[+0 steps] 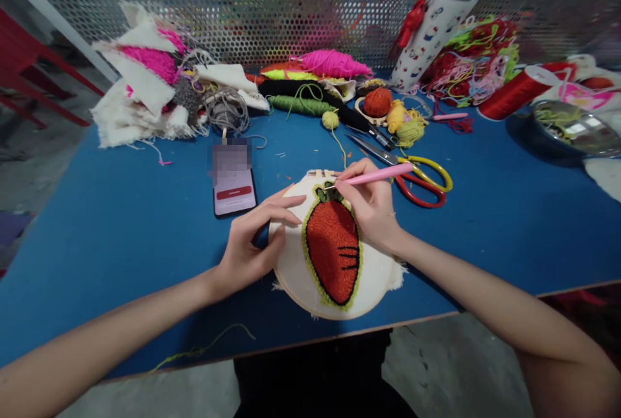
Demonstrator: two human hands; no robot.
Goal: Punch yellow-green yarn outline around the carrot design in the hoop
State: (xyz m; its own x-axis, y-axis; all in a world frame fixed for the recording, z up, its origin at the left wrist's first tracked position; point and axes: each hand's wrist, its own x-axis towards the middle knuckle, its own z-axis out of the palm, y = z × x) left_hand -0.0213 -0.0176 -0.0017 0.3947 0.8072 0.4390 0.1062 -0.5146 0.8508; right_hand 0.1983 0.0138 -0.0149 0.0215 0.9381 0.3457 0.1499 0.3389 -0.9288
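A round embroidery hoop (334, 316) with white cloth lies near the table's front edge. On its cloth is a carrot of looped orange yarn (332, 243), outlined in black and yellow-green, with dark green leaves (326, 191) at the top. My left hand (259, 230) holds the hoop's left side, fingers stretched over the cloth and thumb by the rim. In my right hand (371, 201) is a pink-handled punch needle (381, 174), gripped near its metal tip, which meets the leaves. Yellow-green yarn runs from a small ball (330, 120) toward my right hand.
Scissors (417, 178) with red and yellow handles lie right of the hoop. A phone (235, 195) is on the left. Along the back are cloth scraps (140, 101), pink yarn (334, 63), a tumbler (427, 39), a red thread spool (517, 92) and a metal bowl (577, 130).
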